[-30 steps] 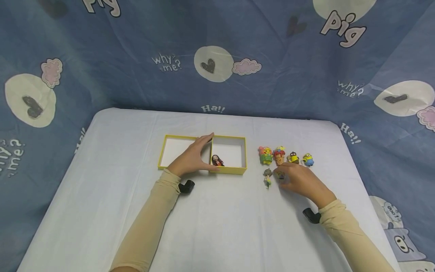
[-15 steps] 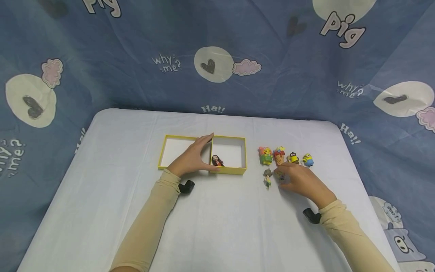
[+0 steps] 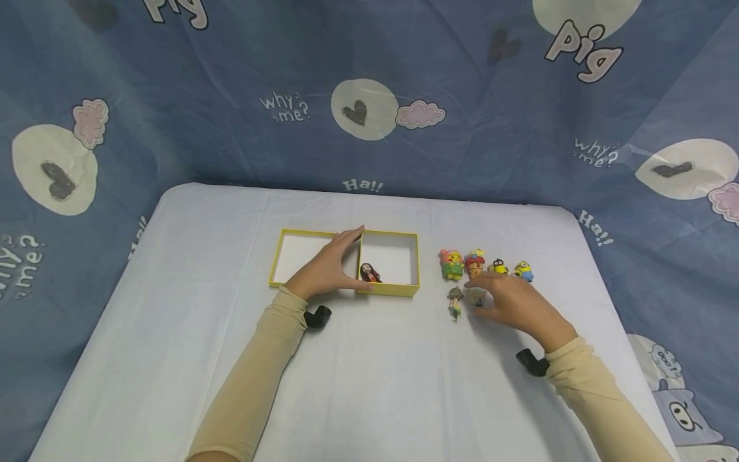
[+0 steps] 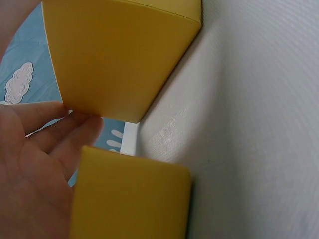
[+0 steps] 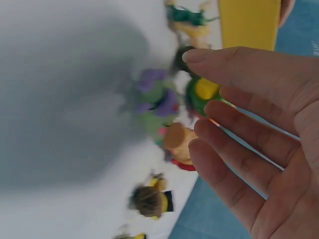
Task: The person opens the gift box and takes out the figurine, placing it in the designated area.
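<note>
My left hand (image 3: 326, 269) spans the right-hand yellow box (image 3: 398, 290), thumb at its front wall and fingers at the back. In the left wrist view, fingertips (image 4: 94, 122) touch that box's edge. Inside it, at the front left corner, sits a small dark-haired doll (image 3: 369, 273) in red and black. My right hand (image 3: 514, 305) hovers with fingers parted around a green and purple figurine (image 5: 158, 102) lying on the white table. Its thumb and fingertips stand apart from that toy. Beside it lies a slim figurine (image 3: 455, 303) with a green-yellow outfit.
A second yellow box (image 3: 275, 260) stands left, partly behind my left hand. A row behind the right hand holds a green and pink figurine (image 3: 451, 264), an ice-cream-cone figurine (image 3: 475, 263) and two yellow minion figures, one (image 3: 524, 271) at the far right. A blue printed curtain (image 3: 231, 147) surrounds the white table.
My right hand has loosened and drawn slightly right, so more of the green and purple figurine shows between its fingers. The left hand and the boxes have stayed put.
</note>
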{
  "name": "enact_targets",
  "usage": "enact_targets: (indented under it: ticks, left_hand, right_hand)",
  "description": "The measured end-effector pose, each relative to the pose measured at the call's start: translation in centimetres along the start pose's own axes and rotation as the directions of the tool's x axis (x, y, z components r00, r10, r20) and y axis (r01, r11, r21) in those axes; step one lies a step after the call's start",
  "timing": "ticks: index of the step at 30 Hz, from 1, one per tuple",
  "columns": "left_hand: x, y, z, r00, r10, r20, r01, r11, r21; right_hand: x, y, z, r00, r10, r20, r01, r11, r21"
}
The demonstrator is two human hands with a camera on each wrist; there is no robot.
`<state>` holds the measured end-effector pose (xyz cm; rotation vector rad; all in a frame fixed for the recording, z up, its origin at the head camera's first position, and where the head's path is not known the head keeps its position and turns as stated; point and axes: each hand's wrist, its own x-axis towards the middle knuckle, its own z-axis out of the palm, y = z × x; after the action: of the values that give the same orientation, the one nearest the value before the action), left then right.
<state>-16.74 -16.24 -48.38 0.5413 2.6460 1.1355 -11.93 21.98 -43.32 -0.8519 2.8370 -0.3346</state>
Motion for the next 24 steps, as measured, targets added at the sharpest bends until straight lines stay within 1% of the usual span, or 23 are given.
enact_targets:
  ticks: [2,7,13,20,24]
  left_hand:
    - [0.0,0.0,0.0,1.000,0.001,-0.002,-0.001,1.000,-0.001]
    - [0.0,0.1,0.0,1.000,0.002,-0.001,-0.002,1.000,-0.005]
    - [0.0,0.0,0.0,1.000,0.001,-0.002,-0.001,1.000,-0.006]
    - [-0.1,0.0,0.0,1.000,-0.001,0.000,0.001,1.000,-0.007]
    - [-0.1,0.1,-0.1,1.000,0.005,0.000,-0.005,1.000,-0.014]
  right_hand:
    - [0.2,-0.2,-0.5,1.000,-0.009,-0.004,0.009,1.000,0.007]
    - [1.1,-0.9,-1.8,0.999,-0.027,-0.024,0.029,0.998,0.060]
    - [2.8,-2.0,-3.1,0.996,-0.068,-0.058,0.072,0.996,0.060]
    - [5.4,-3.7,-4.2,0.995,-0.096,-0.029,0.098,0.990,0.097]
    - [6.8,-4.5,-4.4,0.992,-0.124,-0.021,0.125,0.989,0.079]
